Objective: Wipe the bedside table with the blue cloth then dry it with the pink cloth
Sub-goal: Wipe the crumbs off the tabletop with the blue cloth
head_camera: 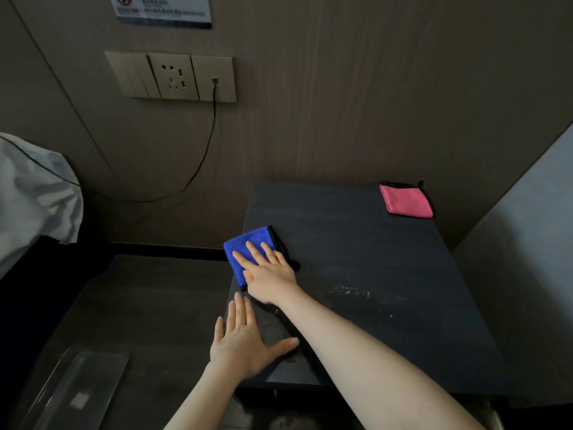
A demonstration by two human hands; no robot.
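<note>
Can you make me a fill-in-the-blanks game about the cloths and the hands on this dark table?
1. The right hand presses flat on the folded ____ microfibre cloth.
2. The folded pink microfibre cloth lies at the table's far ____ corner.
3. The left hand rests flat on the near ____ edge of the dark wooden bedside table.
4. A thin black cable is plugged into the beige ____ panel.

Missing words: blue; right; left; wall socket

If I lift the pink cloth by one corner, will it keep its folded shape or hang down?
The pink cloth looks like soft plush fabric folded flat, so it would probably unfold and hang limp. It seems thin, likely light. Its black loop at the corner could serve as a grip point.
</note>
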